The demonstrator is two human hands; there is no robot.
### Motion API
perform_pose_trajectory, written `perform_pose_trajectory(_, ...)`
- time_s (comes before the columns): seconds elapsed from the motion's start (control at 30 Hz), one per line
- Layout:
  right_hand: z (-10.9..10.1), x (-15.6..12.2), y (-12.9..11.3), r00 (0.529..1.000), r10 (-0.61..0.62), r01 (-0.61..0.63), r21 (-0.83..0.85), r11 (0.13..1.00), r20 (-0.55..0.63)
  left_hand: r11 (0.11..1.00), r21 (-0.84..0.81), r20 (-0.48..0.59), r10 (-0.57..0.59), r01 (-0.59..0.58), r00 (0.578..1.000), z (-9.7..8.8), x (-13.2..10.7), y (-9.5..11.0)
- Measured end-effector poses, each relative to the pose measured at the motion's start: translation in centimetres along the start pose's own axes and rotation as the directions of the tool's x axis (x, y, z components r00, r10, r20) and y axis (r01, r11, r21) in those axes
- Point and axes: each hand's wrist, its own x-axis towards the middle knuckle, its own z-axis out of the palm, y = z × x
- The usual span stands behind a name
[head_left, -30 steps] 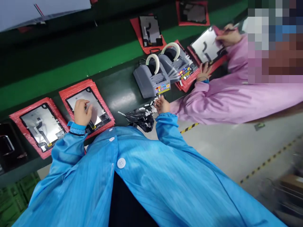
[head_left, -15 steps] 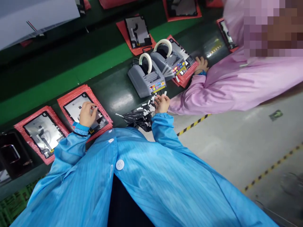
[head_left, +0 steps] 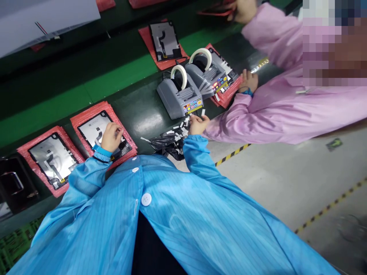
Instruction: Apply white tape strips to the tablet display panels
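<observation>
My left hand (head_left: 112, 136) is over a flat screen panel (head_left: 91, 126), which lies on a stack of red bubble-wrap sleeves (head_left: 77, 121). Its fingers are curled together, and whatever they may hold is too small to make out. My right hand (head_left: 197, 125) is pinched closed just in front of the nearer grey tape dispenser (head_left: 172, 100). A short white strip of tape (head_left: 203, 112) sticks up at its fingertips. Beneath that hand, many white tape scraps (head_left: 178, 133) cling to a black plastic bag (head_left: 160, 142) at the bench edge.
Another panel (head_left: 54, 158) on red wrap lies at left, beside a black tray (head_left: 17, 185). A second tape dispenser (head_left: 207, 78) stands further right. A co-worker's pink sleeve (head_left: 266, 110) reaches in close to my right hand. One more panel (head_left: 164, 40) lies behind.
My left hand has shifted slightly right over the panel. My right hand has turned a little at the dispenser. The co-worker's other hand now holds a red-wrapped piece at the back.
</observation>
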Motion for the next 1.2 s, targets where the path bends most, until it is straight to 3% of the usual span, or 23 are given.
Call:
perform_pose_trajectory(0.07,-0.7,-1.7,-0.8,0.988,-0.138,0.14,-0.028,0.99,0.065,0.999,-0.052,0.055,0.006,-0.003,0.998,0.2,0.4,1.1)
perform_pose_trajectory(0.13,-0.9,-4.2,-1.8,0.935,-0.229,0.243,-0.022,0.97,0.27,0.991,-0.132,0.116,0.023,-0.007,0.993,0.4,0.9,2.7)
perform_pose_trajectory(0.23,0.4,-8.7,-3.1,0.744,-0.214,0.276,0.0,0.961,0.633,0.968,-0.251,0.177,0.032,0.014,0.984,0.5,1.6,4.9)
perform_pose_trajectory(0.3,2.2,-11.5,-3.5,0.595,-0.156,0.259,-0.005,0.966,0.788,0.954,-0.298,0.181,0.042,0.014,0.983,0.3,1.8,5.5)
perform_pose_trajectory(0.4,4.9,-14.4,-3.3,0.407,-0.076,0.234,-0.024,0.972,0.91,0.95,-0.31,0.149,0.031,0.017,0.988,-0.4,1.0,4.8)
perform_pose_trajectory(0.47,6.3,-15.4,-2.8,0.332,-0.035,0.214,-0.039,0.976,0.943,0.953,-0.295,0.113,-0.028,0.06,0.993,-0.9,0.1,3.8)
perform_pose_trajectory(0.63,8.2,-16.0,-1.6,0.321,0.032,0.176,-0.093,0.98,0.947,0.935,-0.288,0.003,-0.216,0.207,0.976,-1.5,-2.0,1.6)
perform_pose_trajectory(0.83,9.7,-17.1,-0.7,0.232,0.117,0.18,-0.161,0.97,0.966,0.9,-0.343,-0.015,-0.292,0.27,0.956,-1.9,-3.0,0.6)
perform_pose_trajectory(1.03,11.0,-17.2,1.1,0.277,0.154,0.157,-0.203,0.966,0.948,0.856,-0.36,0.031,-0.387,0.372,0.921,-1.1,-2.9,-0.5)
perform_pose_trajectory(1.2,12.4,-16.5,4.2,0.295,0.185,0.221,-0.255,0.941,0.937,0.884,-0.074,-0.006,-0.462,0.461,0.887,0.9,-2.1,-1.8)
